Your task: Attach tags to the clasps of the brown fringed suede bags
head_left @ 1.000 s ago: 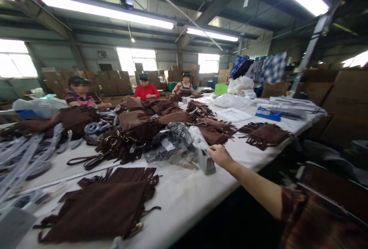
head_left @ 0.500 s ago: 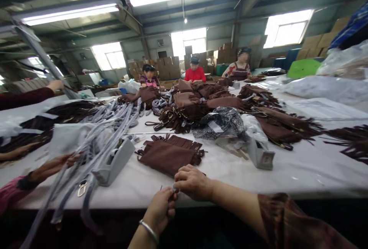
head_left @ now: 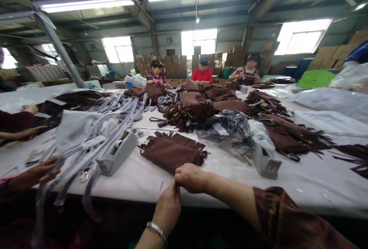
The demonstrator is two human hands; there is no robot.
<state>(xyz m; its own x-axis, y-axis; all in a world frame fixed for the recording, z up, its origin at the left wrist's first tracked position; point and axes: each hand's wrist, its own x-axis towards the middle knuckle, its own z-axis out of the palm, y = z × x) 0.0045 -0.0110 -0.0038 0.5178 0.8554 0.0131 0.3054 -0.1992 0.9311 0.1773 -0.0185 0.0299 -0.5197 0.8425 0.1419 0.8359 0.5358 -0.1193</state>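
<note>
My left hand [head_left: 167,207] and my right hand [head_left: 190,177] meet at the near edge of the white table [head_left: 304,176]. Both have their fingers pinched together on something small that I cannot make out. A silver bangle sits on my left wrist. Just beyond my hands lies a flat brown fringed suede bag [head_left: 172,152]. A grey tape dispenser [head_left: 118,156] stands to its left and another tape dispenser [head_left: 266,162] to its right.
A heap of brown fringed bags [head_left: 218,107] fills the table's middle, with grey straps [head_left: 115,115] at left and a patterned dark bag in plastic [head_left: 230,126]. A co-worker's hand [head_left: 36,172] rests at near left. Three people sit at the far end. Cardboard boxes line the back.
A second ago my right hand was at the right tape dispenser. My view swung left, and both hands came together at the table edge, where they stay pinched.
</note>
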